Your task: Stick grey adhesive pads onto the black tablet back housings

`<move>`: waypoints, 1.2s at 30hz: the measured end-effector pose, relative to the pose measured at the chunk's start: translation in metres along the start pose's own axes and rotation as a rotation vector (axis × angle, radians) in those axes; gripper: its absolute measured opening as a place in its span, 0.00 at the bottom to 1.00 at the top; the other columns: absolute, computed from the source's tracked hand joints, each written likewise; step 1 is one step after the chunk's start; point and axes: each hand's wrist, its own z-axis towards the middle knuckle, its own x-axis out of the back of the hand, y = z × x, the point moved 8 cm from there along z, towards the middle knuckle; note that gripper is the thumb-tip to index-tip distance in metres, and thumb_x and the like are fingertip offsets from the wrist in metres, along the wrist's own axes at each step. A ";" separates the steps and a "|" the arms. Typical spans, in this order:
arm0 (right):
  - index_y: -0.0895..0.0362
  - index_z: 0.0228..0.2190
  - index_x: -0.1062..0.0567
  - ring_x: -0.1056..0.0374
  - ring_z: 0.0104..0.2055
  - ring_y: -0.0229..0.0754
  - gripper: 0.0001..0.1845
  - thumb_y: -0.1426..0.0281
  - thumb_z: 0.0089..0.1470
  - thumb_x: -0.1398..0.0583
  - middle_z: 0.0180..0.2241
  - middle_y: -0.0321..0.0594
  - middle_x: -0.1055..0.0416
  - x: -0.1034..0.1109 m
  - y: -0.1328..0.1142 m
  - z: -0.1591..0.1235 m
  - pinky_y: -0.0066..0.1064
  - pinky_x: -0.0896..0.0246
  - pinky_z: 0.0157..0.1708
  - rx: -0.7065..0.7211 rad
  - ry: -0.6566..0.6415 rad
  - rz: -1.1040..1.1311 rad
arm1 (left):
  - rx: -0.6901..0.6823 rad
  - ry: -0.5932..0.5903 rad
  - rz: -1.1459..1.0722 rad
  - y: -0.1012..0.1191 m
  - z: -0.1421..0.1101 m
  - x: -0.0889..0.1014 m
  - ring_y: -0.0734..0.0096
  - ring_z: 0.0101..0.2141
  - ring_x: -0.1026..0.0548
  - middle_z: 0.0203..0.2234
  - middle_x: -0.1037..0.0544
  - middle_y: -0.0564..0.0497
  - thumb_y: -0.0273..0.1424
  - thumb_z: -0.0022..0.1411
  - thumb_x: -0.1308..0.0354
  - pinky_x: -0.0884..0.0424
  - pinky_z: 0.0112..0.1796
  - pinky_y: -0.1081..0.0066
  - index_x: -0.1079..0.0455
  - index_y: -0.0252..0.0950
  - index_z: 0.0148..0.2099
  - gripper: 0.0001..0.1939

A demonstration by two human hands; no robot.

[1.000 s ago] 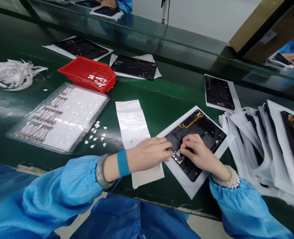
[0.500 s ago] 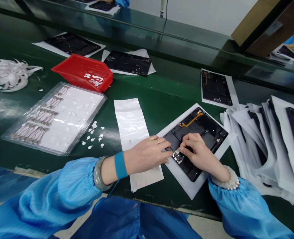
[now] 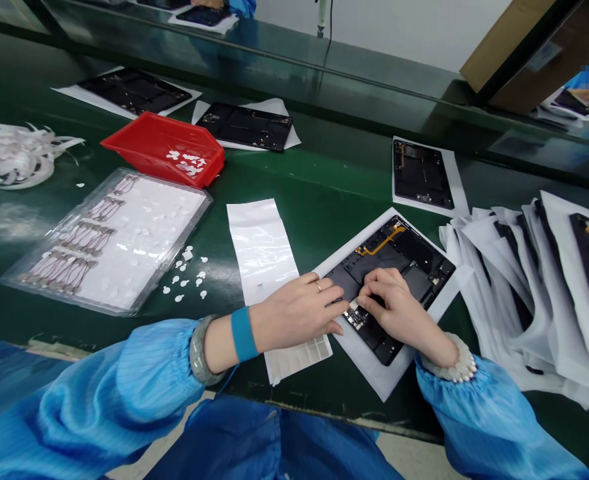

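Green surface (image 3: 324, 193), pale wall (image 3: 399, 33) behind. I see an open tablet (image 3: 414, 257) lying on a white sheet (image 3: 374, 375), right of centre. Right hand (image 3: 394, 303): thumb and index finger pinched narrow over the exposed board (image 3: 357, 319); can't tell what's between. Left hand (image 3: 299, 310): fingers loosely curled at the left edge, grip unclear. Tablet looks light, stiff, fragile inside; I'd hold its rim, off the orange cable (image 3: 384, 243).

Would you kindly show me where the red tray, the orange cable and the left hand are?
Red tray (image 3: 139, 141), head view: its bare inside.
Orange cable (image 3: 383, 245), head view: its slanting middle stretch.
Left hand (image 3: 298, 309), head view: the back of the hand.
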 end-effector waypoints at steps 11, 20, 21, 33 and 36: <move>0.55 0.23 0.31 0.44 0.42 0.45 0.11 0.70 0.56 0.46 0.35 0.40 0.35 0.000 -0.001 -0.001 0.42 0.45 0.45 0.009 0.010 -0.013 | -0.008 -0.012 0.029 0.002 0.000 0.000 0.61 0.40 0.31 0.42 0.29 0.46 0.43 0.64 0.46 0.38 0.39 0.64 0.37 0.35 0.53 0.21; 0.55 0.24 0.30 0.43 0.41 0.46 0.09 0.69 0.56 0.45 0.35 0.41 0.34 0.001 -0.001 -0.001 0.44 0.44 0.44 0.025 0.028 -0.031 | -0.022 -0.057 0.069 0.004 0.004 -0.001 0.61 0.40 0.33 0.40 0.30 0.47 0.42 0.62 0.43 0.39 0.36 0.65 0.38 0.37 0.54 0.22; 0.55 0.24 0.30 0.43 0.41 0.46 0.09 0.69 0.56 0.45 0.35 0.42 0.34 0.001 -0.001 -0.001 0.44 0.44 0.44 0.025 0.037 -0.037 | -0.032 -0.058 0.056 0.003 0.004 -0.001 0.61 0.40 0.33 0.41 0.30 0.48 0.41 0.62 0.43 0.40 0.36 0.65 0.37 0.38 0.54 0.21; 0.55 0.25 0.30 0.41 0.39 0.45 0.08 0.69 0.55 0.44 0.34 0.41 0.33 0.003 -0.003 -0.002 0.42 0.42 0.41 0.062 0.048 -0.093 | 0.018 -0.016 0.024 0.005 0.015 -0.002 0.64 0.35 0.33 0.33 0.30 0.50 0.28 0.66 0.50 0.42 0.34 0.65 0.34 0.37 0.41 0.05; 0.55 0.25 0.29 0.41 0.38 0.44 0.09 0.68 0.56 0.44 0.33 0.41 0.33 0.004 -0.003 -0.001 0.41 0.42 0.41 0.074 0.040 -0.078 | -0.004 -0.011 0.024 0.007 0.019 -0.004 0.66 0.34 0.34 0.32 0.30 0.51 0.22 0.65 0.51 0.42 0.34 0.65 0.35 0.36 0.39 0.06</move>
